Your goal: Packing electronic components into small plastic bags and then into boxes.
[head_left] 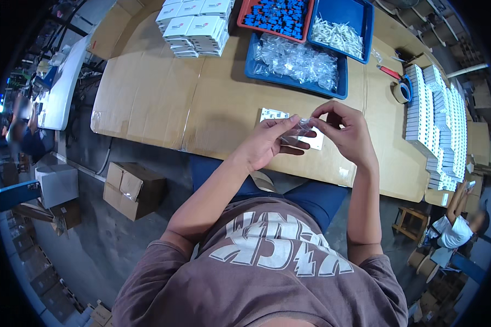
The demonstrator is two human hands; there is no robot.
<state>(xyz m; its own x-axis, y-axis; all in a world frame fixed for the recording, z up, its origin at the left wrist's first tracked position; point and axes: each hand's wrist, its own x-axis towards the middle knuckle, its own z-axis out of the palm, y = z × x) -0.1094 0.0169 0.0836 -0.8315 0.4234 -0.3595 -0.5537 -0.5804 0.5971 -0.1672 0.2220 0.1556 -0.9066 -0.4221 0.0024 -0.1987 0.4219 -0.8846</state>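
In front of my chest, above the cardboard-covered table (147,103), both hands meet at a small clear plastic bag (297,132). My left hand (268,140) grips the bag between thumb and fingers, palm turned up. At the bag's upper end, the thumb and forefinger of my right hand (343,129) pinch together, with the other fingers curled. Whether anything lies inside the bag is too small to tell. Under my hands lies a flat white printed piece (314,143), partly covered by them.
Ahead stand a blue tray of clear bags (251,70), a red tray of blue-and-black parts (245,25) and a blue tray of white pieces (367,52). White boxes are stacked left (193,30) and right (433,114). Tape (401,93) lies right. Another person (454,231) sits beyond.
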